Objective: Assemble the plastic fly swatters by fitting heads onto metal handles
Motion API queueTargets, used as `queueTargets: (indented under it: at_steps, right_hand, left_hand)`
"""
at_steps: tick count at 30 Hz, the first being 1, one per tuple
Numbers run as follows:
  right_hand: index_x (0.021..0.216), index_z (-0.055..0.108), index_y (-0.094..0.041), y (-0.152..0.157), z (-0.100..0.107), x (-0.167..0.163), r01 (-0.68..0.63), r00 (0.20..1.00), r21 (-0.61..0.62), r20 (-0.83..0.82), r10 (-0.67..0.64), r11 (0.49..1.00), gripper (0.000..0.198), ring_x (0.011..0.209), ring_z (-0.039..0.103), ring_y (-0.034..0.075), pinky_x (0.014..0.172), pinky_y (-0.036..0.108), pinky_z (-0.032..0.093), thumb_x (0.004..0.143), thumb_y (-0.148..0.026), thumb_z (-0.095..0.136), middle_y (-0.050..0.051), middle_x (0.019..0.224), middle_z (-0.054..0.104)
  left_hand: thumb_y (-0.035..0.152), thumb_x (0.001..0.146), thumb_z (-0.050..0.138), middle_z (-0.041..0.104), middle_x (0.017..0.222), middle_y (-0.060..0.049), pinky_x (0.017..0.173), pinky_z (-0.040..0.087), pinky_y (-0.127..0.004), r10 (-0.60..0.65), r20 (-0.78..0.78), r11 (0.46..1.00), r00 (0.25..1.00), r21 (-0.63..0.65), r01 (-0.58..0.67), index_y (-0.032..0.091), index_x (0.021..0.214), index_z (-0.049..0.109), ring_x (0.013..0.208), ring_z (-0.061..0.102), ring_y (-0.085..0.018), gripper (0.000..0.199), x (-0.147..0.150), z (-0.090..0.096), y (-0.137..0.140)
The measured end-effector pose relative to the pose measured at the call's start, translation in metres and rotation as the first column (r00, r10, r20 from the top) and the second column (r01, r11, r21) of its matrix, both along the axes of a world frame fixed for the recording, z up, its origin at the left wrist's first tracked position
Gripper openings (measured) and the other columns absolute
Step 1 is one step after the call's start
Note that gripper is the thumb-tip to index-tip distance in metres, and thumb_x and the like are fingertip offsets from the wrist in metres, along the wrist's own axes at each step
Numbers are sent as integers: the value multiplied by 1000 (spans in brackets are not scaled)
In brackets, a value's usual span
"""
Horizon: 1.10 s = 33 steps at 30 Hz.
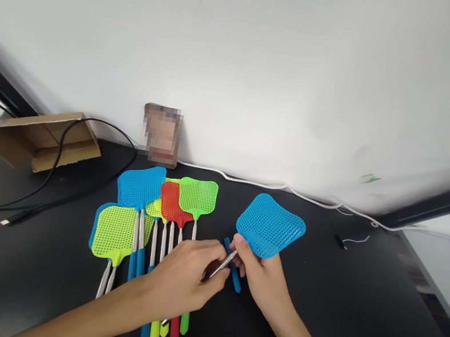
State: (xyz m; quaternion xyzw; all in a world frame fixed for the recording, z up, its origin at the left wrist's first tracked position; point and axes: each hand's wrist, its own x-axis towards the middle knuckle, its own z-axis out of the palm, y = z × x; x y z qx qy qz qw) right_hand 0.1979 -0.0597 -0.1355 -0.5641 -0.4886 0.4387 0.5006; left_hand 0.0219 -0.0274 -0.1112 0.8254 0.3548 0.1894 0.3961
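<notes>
My right hand [261,273] pinches a blue fly swatter head [270,226] at its neck, between thumb and fingers. A thin metal rod [222,265] runs from my right fingertips into my left hand [188,278], whose fingers are closed around it. The far tip of the rod shows below my left palm. A blue handle [236,278] shows behind the hands, angled across the black table; its upper end is partly hidden by my fingers. To the left lie several fly swatters, among them a green one [198,196], a red one [175,201] and a yellow-green one [118,231].
An open cardboard box [68,144] stands at the back left, with a black cable [57,156] looping in front. A pixelated upright object [163,137] leans on the white wall. A white cord [249,181] follows the table's back edge. A small black connector [341,242] lies right.
</notes>
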Motion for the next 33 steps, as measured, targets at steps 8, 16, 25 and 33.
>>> queueTargets:
  at_steps: [8,16,25,33]
  right_hand:
    - [78,65,-19,-1,1,-8,81,926,-130,-356,-123,988,41,54,49,12,49,25,39,95,-56,60,-2,60,53]
    - [80,65,-19,5,7,-6,98,887,-125,-439,-144,987,37,53,50,11,46,25,38,92,-54,66,-1,65,58]
    - [80,66,-19,5,5,-8,134,858,-135,-480,-183,982,33,55,46,10,49,24,37,89,-50,72,-3,64,51]
    - [112,74,-24,-17,-6,-24,155,878,-140,-434,-202,978,32,67,55,15,64,28,49,93,-49,68,-1,71,62]
  left_hand:
    - [48,105,39,35,60,7,49,23,-23,33,192,884,981,-464,61,19,91,56,53,31,-10,36,3,4,-2]
    - [49,104,41,35,49,11,40,25,-19,110,339,674,934,-716,181,20,88,52,38,24,-6,35,3,-1,1]
    - [43,103,47,37,43,12,34,26,-17,212,485,485,849,-806,339,19,102,58,28,25,-5,26,6,-13,3]
    - [57,102,42,39,38,11,32,30,-17,177,437,513,882,-806,296,16,92,59,24,29,-6,45,5,-7,1]
